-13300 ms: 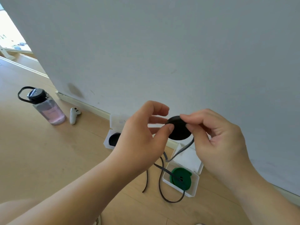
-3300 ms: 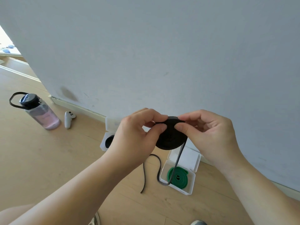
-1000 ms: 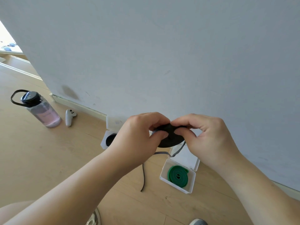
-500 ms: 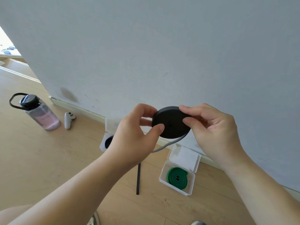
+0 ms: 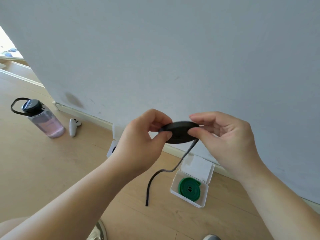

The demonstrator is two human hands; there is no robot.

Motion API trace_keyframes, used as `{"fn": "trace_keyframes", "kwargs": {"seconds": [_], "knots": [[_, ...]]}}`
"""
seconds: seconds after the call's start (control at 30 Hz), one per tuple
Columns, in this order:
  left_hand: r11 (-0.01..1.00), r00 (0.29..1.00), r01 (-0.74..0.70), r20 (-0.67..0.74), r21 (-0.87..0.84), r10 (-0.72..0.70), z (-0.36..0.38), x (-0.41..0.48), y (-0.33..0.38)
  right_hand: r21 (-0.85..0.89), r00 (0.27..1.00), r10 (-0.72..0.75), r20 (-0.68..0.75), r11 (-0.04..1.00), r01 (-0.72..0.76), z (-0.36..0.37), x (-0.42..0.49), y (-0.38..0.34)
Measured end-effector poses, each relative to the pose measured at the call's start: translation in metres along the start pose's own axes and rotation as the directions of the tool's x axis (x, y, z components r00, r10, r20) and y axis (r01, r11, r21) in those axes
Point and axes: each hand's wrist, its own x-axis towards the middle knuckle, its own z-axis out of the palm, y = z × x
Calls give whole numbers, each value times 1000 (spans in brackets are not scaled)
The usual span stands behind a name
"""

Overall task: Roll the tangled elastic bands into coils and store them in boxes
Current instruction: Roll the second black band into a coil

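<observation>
Left hand [image 5: 138, 142] & right hand [image 5: 225, 141] both pinch the flat black rubber band coil [image 5: 180, 134] by its edges; it's soft, prob springs loose.

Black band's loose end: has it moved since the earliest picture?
Yes. The loose end crossed over the white box then; now it hangs left of that box, clear of it.

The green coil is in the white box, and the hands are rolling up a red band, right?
No. The head view shows the left hand and right hand pinching a black coil, not a red band. The green coil does lie in the white box.
</observation>
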Motion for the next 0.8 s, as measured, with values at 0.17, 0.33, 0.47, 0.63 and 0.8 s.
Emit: {"fn": "trace_keyframes", "kwargs": {"seconds": [0.17, 0.33, 0.47, 0.63, 0.8], "knots": [[887, 984, 178, 62, -425, -168, -4, 2, 7, 36, 1000, -13, -25, 999, 14, -8, 2, -2], [998, 996, 50, 79, 26, -52, 2, -2, -3, -93, 993, -122, 9, 988, 122, -3, 2, 3], [950, 966, -254, 91, 181, 241, 7, -6, -6, -260, 930, -338, 146, 894, 366, 4, -2, 11], [985, 991, -130, 46, 115, 125, 4, -4, -3, -200, 942, -320, 101, 921, 334, 3, -4, 7], [942, 992, 125, 41, -311, -118, -4, 2, 4, -89, 991, -121, 51, 988, 125, -7, 0, 1]]}}
